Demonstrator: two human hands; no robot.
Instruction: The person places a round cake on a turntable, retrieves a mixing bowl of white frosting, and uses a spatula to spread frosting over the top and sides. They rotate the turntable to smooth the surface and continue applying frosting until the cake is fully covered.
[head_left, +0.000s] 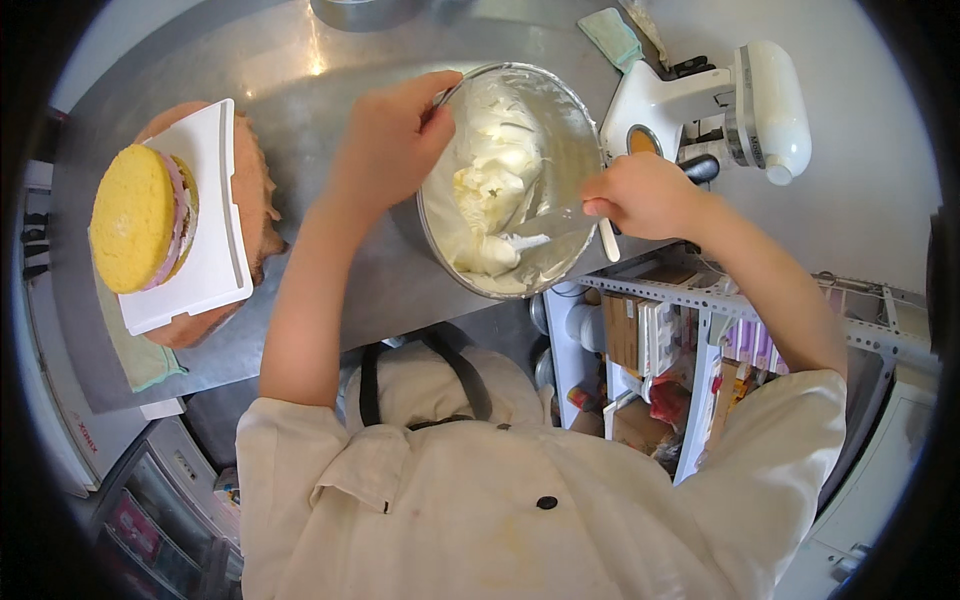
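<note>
My left hand (401, 139) grips the upper left rim of a metal mixing bowl (574, 120), which is tilted so its inside faces me. Pale whipped cream (495, 157) lies along the bowl's left side and bottom. In my right hand (637, 196), over the bowl's right rim, is a spatula (559, 223) with a translucent, cream-smeared blade; its tip touches the cream low in the bowl. At the left, a layered cake with a yellow sponge top (133, 217) and a pinkish filling stands on a white board (214, 225).
Under the white board is a round brown stand (251, 180), with a green cloth (146, 360) beside it. A white stand mixer (772, 105) stands right of the bowl, near another green cloth (611, 36). Shelves (637, 281) with boxes lie below the steel table's (330, 292) edge.
</note>
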